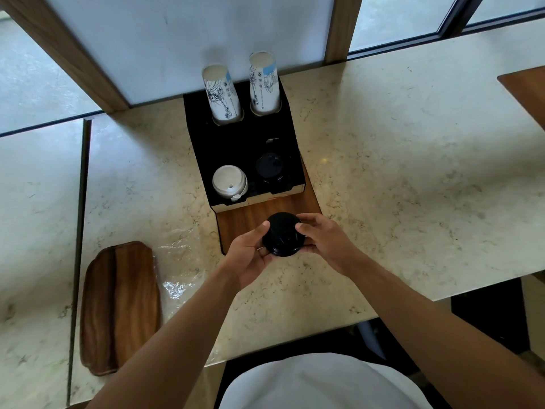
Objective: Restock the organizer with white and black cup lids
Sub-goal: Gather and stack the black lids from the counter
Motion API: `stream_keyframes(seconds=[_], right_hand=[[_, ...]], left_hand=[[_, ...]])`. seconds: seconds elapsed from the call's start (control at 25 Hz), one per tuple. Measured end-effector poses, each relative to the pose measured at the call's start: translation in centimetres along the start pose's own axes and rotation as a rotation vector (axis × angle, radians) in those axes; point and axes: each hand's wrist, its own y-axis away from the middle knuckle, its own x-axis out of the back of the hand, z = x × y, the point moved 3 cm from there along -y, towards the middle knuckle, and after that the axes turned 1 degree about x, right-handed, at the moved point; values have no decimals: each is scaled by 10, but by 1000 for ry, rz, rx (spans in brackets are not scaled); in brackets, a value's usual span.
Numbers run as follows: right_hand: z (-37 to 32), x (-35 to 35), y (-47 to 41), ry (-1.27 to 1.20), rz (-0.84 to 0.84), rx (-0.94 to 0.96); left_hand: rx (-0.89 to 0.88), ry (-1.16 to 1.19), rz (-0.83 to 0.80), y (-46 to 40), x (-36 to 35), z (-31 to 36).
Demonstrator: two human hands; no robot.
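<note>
A stack of black cup lids (283, 234) is held between both hands just in front of the black organizer (236, 149). My left hand (250, 255) grips the stack from the left and below. My right hand (324, 240) holds it from the right, thumb on the top rim. In the organizer's front left slot sits a stack of white lids (229, 180). The front right slot holds black lids (269, 167), sitting low. Two stacks of paper cups (222, 94) (263, 81) stand upside down in the back slots.
The organizer stands on a wooden board (265, 214) on a marble counter (413, 187). A wooden tray (121, 305) lies at the left front, with crumpled clear plastic wrap (177, 278) beside it. A wall panel and windows are behind.
</note>
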Motion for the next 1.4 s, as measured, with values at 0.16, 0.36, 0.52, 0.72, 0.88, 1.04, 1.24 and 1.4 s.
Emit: stream_keyframes(seconds=[0.16,0.36,0.52,0.72,0.88,1.04,1.24,1.4], right_hand=[[4,-1,-3,-43,4,-11],[9,0,-6,-98,-6,-24],[11,1,-9,-125,-18,-31],[13,1,-13,-106,-33,-49],[14,1,-18,-98,-3,-73],[11,-2,-22,-124,8,-135],[5,-5,-27,-174,-22,-198],[5,-7,-32,-199,-43,-231]], left_hand=[[-28,-8,0,-2,1,0],[-36,-90,-1,-8,4,0],[-47,-139,1,-11,5,-1],[-45,-189,25,-12,7,-1],[-31,-207,55,-15,7,2],[-13,-191,94,-15,6,7],[28,-118,53,-11,11,15],[59,-60,74,-11,14,19]])
